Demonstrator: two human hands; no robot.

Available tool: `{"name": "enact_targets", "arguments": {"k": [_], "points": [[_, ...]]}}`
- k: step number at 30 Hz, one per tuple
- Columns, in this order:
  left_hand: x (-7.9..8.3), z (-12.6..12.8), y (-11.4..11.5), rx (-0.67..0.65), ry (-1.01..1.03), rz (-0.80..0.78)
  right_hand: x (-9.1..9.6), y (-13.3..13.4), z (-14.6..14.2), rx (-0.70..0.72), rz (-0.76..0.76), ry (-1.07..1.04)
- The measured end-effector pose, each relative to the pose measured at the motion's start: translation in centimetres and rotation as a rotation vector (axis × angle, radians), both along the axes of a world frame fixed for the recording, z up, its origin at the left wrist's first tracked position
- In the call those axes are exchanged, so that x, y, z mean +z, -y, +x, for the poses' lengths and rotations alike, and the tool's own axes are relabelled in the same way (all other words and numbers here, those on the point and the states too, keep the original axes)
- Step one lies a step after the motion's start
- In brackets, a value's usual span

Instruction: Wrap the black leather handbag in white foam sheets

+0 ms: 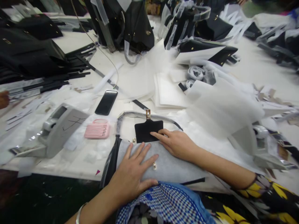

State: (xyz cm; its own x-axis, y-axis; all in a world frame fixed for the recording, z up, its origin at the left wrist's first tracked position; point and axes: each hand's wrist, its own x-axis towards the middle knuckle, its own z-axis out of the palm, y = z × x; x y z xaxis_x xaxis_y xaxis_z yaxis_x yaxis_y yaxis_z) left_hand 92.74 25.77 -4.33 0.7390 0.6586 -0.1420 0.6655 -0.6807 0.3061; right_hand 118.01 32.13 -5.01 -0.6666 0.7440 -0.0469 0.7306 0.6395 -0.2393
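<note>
In front of me lies a black handbag (112,161), its front covered by a pale grey protective sheet (177,166). A gold clasp piece (154,165) shows through the sheet. The black flap tab (144,130) is folded away from me, with a gold buckle (148,114) at its far end. Behind it curves the wrapped strap (130,114). My left hand (134,169) rests flat on the sheet, fingers spread. My right hand (174,143) lies over the bag's top edge, its index finger stretched out and touching the black tab.
A phone (106,103) and a pink ridged case (97,130) lie left of the bag. Grey tape dispensers (63,130) stand at both sides. White paper sheets (170,90) spread behind. More black bags (139,28) stand farther back. Another person's hand (4,99) shows at the left edge.
</note>
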Motion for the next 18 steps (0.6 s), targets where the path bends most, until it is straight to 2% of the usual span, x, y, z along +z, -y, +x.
{"name": "enact_targets", "arguments": {"k": [6, 9, 13, 18], "points": [[-0.8, -0.5, -0.2, -0.028, 0.016, 0.015, -0.6, 0.0, 0.3, 0.048, 0.041, -0.152], [-1.0, -0.3, 0.0, -0.020, 0.002, 0.079, 0.4, 0.5, 0.7, 0.104, 0.029, -0.164], [-1.4, 0.0, 0.5, -0.009, -0.004, 0.146, 1.7, 3.0, 1.0, 0.109, -0.031, -0.071], [-1.7, -0.2, 0.7, 0.005, 0.031, 0.164, -0.1, 5.6, 1.1, 0.047, -0.010, -0.043]]}}
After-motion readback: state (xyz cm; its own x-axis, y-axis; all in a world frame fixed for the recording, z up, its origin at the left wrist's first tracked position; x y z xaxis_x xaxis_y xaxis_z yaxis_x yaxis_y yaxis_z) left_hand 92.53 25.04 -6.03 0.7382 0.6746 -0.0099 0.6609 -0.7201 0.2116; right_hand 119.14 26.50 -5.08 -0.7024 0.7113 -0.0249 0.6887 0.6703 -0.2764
